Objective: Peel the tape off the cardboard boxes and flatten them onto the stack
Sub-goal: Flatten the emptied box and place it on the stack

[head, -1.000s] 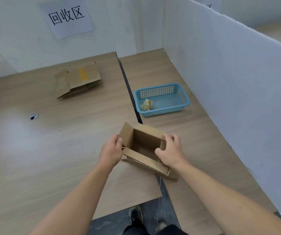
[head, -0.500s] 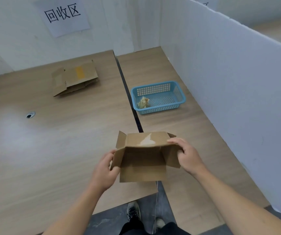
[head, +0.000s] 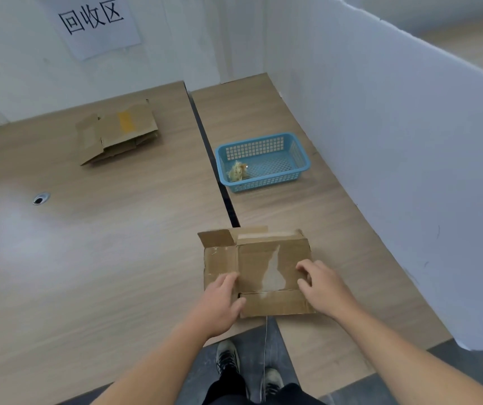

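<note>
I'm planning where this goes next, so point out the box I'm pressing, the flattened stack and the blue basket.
Near box [head: 256, 260], head view, middle of its top panel.
Flattened stack [head: 142, 124], head view, top sheet beside the yellow tape.
Blue basket [head: 254, 148], head view, far lattice wall.

paper sign [head: 100, 24]: top cut off | wad [head: 238, 172] in basket [head: 263, 138]: unidentifiable

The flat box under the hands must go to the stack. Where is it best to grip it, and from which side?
Probably its near flap, from the person's side: the box lies flat on the table, and only that edge seems to overhang, so it can be pinched from below.
</note>
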